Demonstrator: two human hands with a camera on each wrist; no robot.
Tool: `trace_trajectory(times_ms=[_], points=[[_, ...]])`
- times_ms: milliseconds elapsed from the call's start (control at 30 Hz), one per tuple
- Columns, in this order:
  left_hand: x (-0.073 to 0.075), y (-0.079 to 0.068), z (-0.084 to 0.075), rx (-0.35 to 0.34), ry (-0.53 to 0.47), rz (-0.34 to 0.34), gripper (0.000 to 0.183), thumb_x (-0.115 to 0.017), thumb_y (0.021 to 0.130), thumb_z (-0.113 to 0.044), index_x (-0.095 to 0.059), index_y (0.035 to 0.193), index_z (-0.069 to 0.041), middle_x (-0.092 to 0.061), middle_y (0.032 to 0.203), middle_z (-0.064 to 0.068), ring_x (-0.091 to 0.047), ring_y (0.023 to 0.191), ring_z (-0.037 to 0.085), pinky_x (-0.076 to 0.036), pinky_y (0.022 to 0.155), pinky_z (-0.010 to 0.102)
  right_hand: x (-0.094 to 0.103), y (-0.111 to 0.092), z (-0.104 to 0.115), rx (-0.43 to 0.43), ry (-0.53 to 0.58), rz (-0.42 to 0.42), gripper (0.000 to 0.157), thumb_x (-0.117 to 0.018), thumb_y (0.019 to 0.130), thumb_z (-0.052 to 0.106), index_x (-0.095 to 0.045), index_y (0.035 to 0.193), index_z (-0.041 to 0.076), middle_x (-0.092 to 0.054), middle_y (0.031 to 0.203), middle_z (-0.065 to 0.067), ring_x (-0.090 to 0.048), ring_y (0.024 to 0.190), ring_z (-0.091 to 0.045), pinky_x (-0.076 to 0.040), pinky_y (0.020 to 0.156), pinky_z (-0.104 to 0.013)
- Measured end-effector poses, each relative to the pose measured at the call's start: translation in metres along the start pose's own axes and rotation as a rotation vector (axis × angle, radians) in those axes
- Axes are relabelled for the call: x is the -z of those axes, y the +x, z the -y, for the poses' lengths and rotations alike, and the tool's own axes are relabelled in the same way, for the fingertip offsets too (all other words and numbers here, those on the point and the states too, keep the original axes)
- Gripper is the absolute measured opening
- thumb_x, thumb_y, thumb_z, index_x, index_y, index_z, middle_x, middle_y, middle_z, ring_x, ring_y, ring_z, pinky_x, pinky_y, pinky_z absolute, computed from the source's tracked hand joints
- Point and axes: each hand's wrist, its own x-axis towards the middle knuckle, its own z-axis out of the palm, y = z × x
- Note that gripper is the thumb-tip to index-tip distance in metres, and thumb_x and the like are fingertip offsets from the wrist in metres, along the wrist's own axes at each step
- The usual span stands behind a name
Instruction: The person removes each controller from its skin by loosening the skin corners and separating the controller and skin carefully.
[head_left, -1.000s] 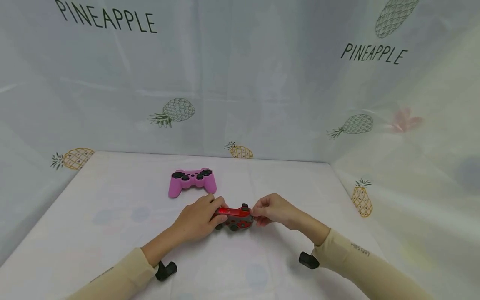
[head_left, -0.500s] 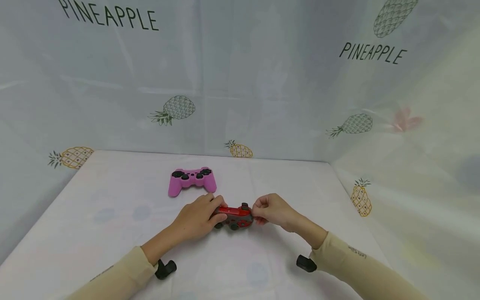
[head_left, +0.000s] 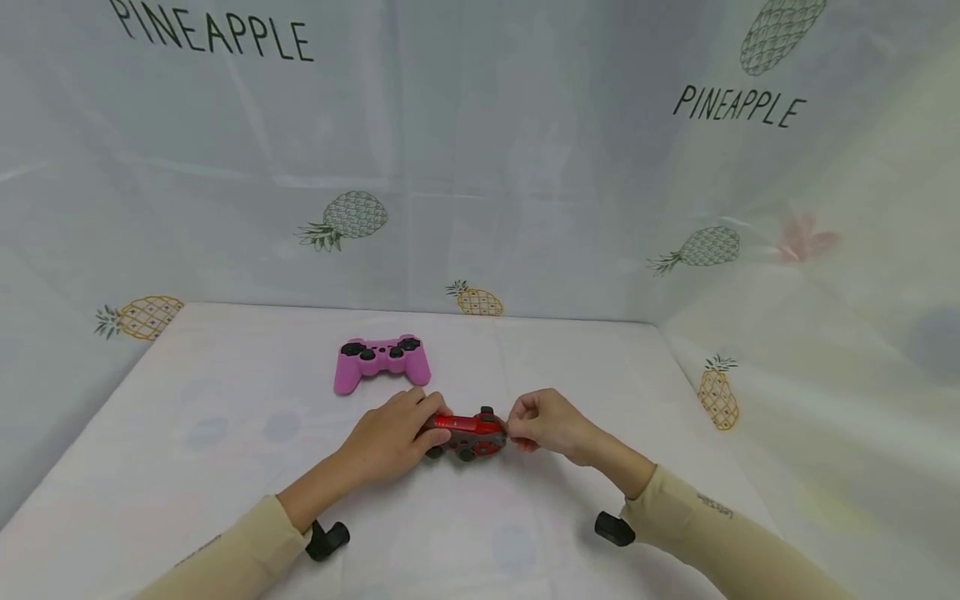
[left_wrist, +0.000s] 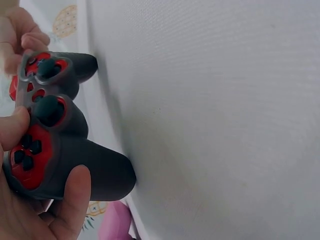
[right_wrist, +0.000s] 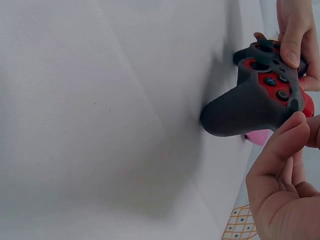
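A red game controller (head_left: pixel 480 423) in a dark grey soft cover (left_wrist: pixel 100 167) stands on its two handles on the white cloth, face turned toward me. My left hand (head_left: pixel 386 437) grips its left end, with the thumb on the front beside the direction buttons (left_wrist: pixel 27 152). At the other end, my right hand (head_left: pixel 551 425) pinches the cover's edge at the top corner, near the round buttons (right_wrist: pixel 282 94). Bare red shell shows along the top, out of the cover. Behind the left hand lies a pink game controller (head_left: pixel 382 360), sticks up.
White cloth (head_left: pixel 510 533) covers the table, and its far edge meets a hanging sheet (head_left: pixel 480 150) printed with pineapples. A black wrist camera (head_left: pixel 327 540) sits under the left sleeve, another black camera (head_left: pixel 615 528) under the right one.
Both hands stay at the red controller with almost no movement. The right fingers shift only slightly at its right corner. The pink controller stays put.
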Motion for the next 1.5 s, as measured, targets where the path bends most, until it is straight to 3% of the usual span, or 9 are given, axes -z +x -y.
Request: trace_trajectory(times_ms=[267, 567, 800, 867, 1000, 1167, 1300, 1400, 1500], points=[[0.003, 0.001, 0.004, 0.005, 0.004, 0.002, 0.022, -0.071, 0.102, -0.044, -0.062, 0.120, -0.034, -0.053, 0.097, -0.013, -0.050, 0.090, 0.008, -0.043, 0.066, 0.032, -0.004, -0.001, -0.015, -0.035, -0.050, 0.001, 0.006, -0.067, 0.087, -0.003, -0.067, 0.084, 0.003, -0.066, 0.071, -0.001, -0.060, 0.065, -0.012, -0.057, 0.066, -0.027], [0.005, 0.004, 0.007, 0.011, -0.028, 0.014, 0.020, -0.071, 0.102, -0.043, -0.062, 0.118, -0.033, -0.053, 0.096, -0.013, -0.050, 0.088, 0.009, -0.043, 0.066, 0.033, -0.009, 0.002, -0.029, 0.083, -0.234, -0.030, 0.009, -0.067, 0.086, 0.000, -0.067, 0.082, 0.008, -0.062, 0.063, 0.001, -0.056, 0.059, -0.010, -0.045, 0.061, -0.025], [0.004, 0.006, 0.010, 0.010, -0.023, 0.012, 0.022, -0.072, 0.101, -0.043, -0.060, 0.118, -0.034, -0.054, 0.097, -0.013, -0.050, 0.089, 0.009, -0.043, 0.067, 0.033, -0.002, 0.001, -0.030, 0.092, -0.129, 0.047, 0.005, -0.069, 0.098, 0.002, -0.070, 0.093, 0.002, -0.073, 0.081, -0.007, -0.069, 0.074, -0.016, -0.060, 0.072, -0.029], [0.004, 0.007, 0.010, 0.010, -0.025, 0.012, 0.022, -0.072, 0.101, -0.043, -0.060, 0.118, -0.034, -0.054, 0.098, -0.013, -0.050, 0.089, 0.009, -0.043, 0.067, 0.033, 0.000, 0.000, -0.029, 0.101, -0.152, 0.060, 0.005, -0.069, 0.099, 0.003, -0.071, 0.094, 0.003, -0.074, 0.084, -0.008, -0.070, 0.075, -0.017, -0.060, 0.074, -0.029], [0.005, 0.007, 0.009, 0.011, -0.039, 0.009, 0.023, -0.072, 0.101, -0.042, -0.061, 0.118, -0.032, -0.055, 0.098, -0.012, -0.050, 0.090, 0.009, -0.042, 0.067, 0.034, 0.003, 0.000, -0.026, 0.184, -0.264, 0.037, 0.008, -0.069, 0.101, 0.006, -0.071, 0.094, 0.008, -0.074, 0.083, -0.004, -0.071, 0.073, -0.015, -0.059, 0.071, -0.027], [0.005, 0.008, 0.010, 0.010, -0.064, -0.008, 0.026, -0.075, 0.099, -0.043, -0.061, 0.117, -0.031, -0.056, 0.098, -0.013, -0.051, 0.089, 0.009, -0.043, 0.069, 0.033, 0.002, 0.001, -0.010, 0.333, -0.409, -0.097, 0.002, -0.071, 0.101, 0.009, -0.071, 0.102, 0.011, -0.074, 0.090, 0.002, -0.071, 0.076, -0.012, -0.057, 0.068, -0.026], [0.003, 0.008, 0.012, 0.025, -0.094, -0.018, 0.031, -0.078, 0.096, -0.046, -0.062, 0.117, -0.030, -0.059, 0.100, -0.015, -0.053, 0.089, 0.008, -0.047, 0.072, 0.032, -0.007, 0.000, 0.000, 0.411, -0.379, -0.134, 0.022, -0.072, 0.099, 0.007, -0.067, 0.120, 0.008, -0.072, 0.115, -0.004, -0.073, 0.100, -0.024, -0.061, 0.085, -0.042], [0.002, 0.009, 0.014, 0.027, -0.124, -0.017, 0.034, -0.079, 0.095, -0.048, -0.063, 0.118, -0.030, -0.061, 0.103, -0.017, -0.055, 0.090, 0.007, -0.049, 0.078, 0.033, -0.017, 0.000, 0.003, 0.444, -0.348, -0.121, 0.037, -0.074, 0.099, 0.010, -0.060, 0.133, 0.007, -0.066, 0.132, -0.011, -0.069, 0.117, -0.032, -0.056, 0.098, -0.055], [0.002, 0.009, 0.017, 0.012, -0.157, -0.020, 0.033, -0.077, 0.095, -0.051, -0.064, 0.117, -0.030, -0.063, 0.105, -0.017, -0.057, 0.092, 0.007, -0.051, 0.082, 0.035, -0.029, 0.002, 0.003, 0.446, -0.346, -0.117, 0.047, -0.077, 0.098, 0.016, -0.056, 0.139, 0.008, -0.062, 0.139, -0.013, -0.065, 0.123, -0.029, -0.054, 0.101, -0.053]])
